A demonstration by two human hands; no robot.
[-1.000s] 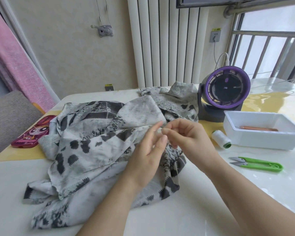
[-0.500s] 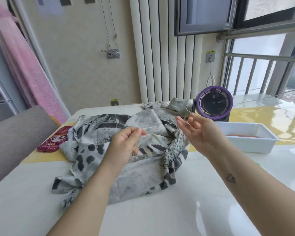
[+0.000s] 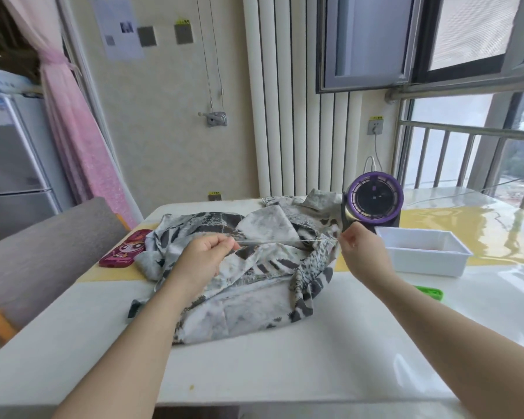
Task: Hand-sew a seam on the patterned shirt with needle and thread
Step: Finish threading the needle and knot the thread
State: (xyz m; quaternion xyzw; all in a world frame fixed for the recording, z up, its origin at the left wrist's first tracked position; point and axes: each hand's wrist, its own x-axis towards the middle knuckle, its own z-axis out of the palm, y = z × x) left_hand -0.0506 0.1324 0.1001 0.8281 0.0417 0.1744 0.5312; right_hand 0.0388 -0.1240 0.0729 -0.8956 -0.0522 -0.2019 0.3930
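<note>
**Thread drawn taut over shirt: head view**

I see both hands raised above the patterned shirt [image 3: 254, 267], which lies heaped mid-table and reaches to the far edge. The left hand [image 3: 204, 258] has its fingers curled, with thumb and forefinger pinched on the thread [image 3: 285, 242]. The right hand [image 3: 363, 252] is also curled and pinches the other end. The thread runs straight and tight between them, just above the cloth. I cannot make out a needle at this resolution.

Surface: a glossy white table [image 3: 254, 367], with a yellow mat [image 3: 466, 225] under its glass toward the far right.
- A pink phone case [image 3: 121, 251] lies at the left edge, just beside the shirt.
- A purple fan [image 3: 374, 199] stands near the far edge, touching the shirt's right side.
- A white tray [image 3: 424, 252] sits in front of the fan.
- Green snips [image 3: 430, 293] lie nearer me than the tray, partly hidden by the right forearm.

Room:
- A white column radiator [image 3: 285, 116] stands behind the table.
- A pink curtain [image 3: 82, 131] and a grey fridge [image 3: 9, 164] are on the left.
- A railed window [image 3: 466, 146] is on the right.
- A wall socket [image 3: 375, 127] with a cable plugged in is above the fan.
</note>
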